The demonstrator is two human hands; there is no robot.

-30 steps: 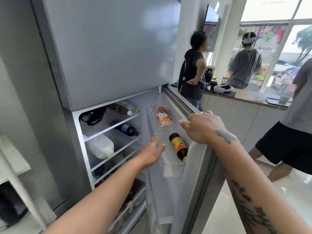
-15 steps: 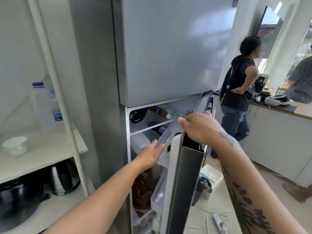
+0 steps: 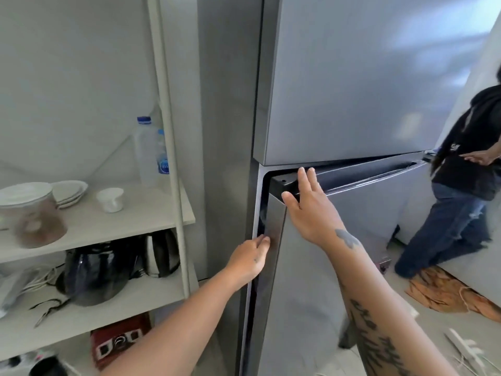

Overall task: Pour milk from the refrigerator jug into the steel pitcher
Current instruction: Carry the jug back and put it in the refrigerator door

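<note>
The grey refrigerator's lower door stands almost closed, with only a narrow dark gap along its left edge. My right hand lies flat with straight fingers against the door's top left corner. My left hand touches the door's left edge lower down, fingertips at the gap. The upper freezer door is closed. The inside of the refrigerator is hidden, and no milk jug or steel pitcher is in view.
A white shelf unit stands left of the refrigerator with plates, a lidded jar, a small white cup, water bottles and dark kettles below. A person in dark clothes stands at the right on the floor.
The lower door has swung from wide open to nearly closed. Both hands followed it, and my right hand went from gripping its top edge to lying flat on it. The view turned left.
</note>
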